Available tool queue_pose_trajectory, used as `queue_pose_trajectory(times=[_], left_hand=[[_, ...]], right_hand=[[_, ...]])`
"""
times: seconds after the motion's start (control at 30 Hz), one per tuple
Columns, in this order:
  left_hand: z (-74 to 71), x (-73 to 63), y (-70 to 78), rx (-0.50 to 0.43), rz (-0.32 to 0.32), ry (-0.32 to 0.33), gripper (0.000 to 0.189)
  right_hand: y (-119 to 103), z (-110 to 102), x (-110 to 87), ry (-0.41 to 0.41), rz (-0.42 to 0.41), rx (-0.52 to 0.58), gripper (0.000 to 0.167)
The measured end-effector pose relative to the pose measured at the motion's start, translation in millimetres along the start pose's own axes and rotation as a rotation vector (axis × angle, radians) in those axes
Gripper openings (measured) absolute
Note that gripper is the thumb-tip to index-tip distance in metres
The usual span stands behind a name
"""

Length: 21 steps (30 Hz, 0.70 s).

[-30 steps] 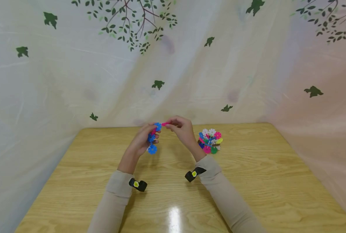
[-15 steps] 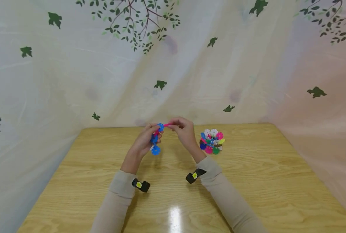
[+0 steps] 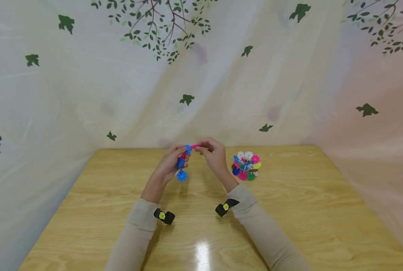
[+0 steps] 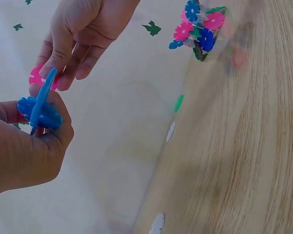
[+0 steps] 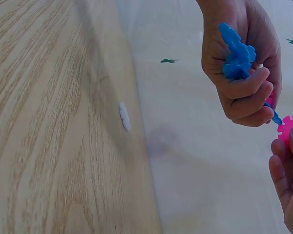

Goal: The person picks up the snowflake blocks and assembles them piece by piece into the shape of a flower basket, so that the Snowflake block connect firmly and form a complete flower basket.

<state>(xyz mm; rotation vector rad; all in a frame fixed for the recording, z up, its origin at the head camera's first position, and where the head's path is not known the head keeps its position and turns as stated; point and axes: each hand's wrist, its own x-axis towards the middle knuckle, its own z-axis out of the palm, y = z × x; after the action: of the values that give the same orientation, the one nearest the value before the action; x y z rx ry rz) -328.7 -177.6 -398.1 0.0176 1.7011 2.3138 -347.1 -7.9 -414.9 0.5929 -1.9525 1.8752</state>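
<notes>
My left hand [image 3: 166, 165] holds a short chain of interlocking snowflake discs, blue [image 3: 182, 175] with pink between, its lower end hanging below the fingers. In the right wrist view the fingers curl round the linked blue discs [image 5: 238, 58], hiding part of the chain. My right hand [image 3: 216, 156] pinches a single pink snowflake disc [image 5: 287, 130] between thumb and fingers. The pink disc's notched rim meets the edge of the chain's top blue disc; how deep they are slotted cannot be told.
A multicoloured cluster of joined discs [image 3: 246, 165] stands on the wooden table [image 3: 306, 210] to the right of my right hand. White discs [image 4: 171, 131] and a green disc [image 4: 179, 103] lie near the far table edge. A leaf-printed cloth [image 3: 147, 94] hangs behind.
Over the last second both hands shift slightly right in view along with the chain, and the pink disc and blue disc come closer together. Both grips stay the same.
</notes>
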Motion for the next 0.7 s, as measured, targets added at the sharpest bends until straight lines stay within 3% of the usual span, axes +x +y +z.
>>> queue_pose_trajectory(times=[0.3,0.57,0.7], left_hand=[[-3.4,-1.7,-1.0,0.022,-0.005,0.019,0.006],[-2.7,-0.6,-3.2,0.016,0.018,0.011,0.005],[-1.4,-3.3,-4.1,0.015,0.016,-0.013,0.007]], right_hand=[[-3.5,4.2,-1.2,0.005,0.033,-0.03,0.009],[-32.1,3.0,-6.0,-0.006,0.017,-0.067,0.007],[-35.9,2.4,-9.1,0.002,0.018,-0.066,0.006]])
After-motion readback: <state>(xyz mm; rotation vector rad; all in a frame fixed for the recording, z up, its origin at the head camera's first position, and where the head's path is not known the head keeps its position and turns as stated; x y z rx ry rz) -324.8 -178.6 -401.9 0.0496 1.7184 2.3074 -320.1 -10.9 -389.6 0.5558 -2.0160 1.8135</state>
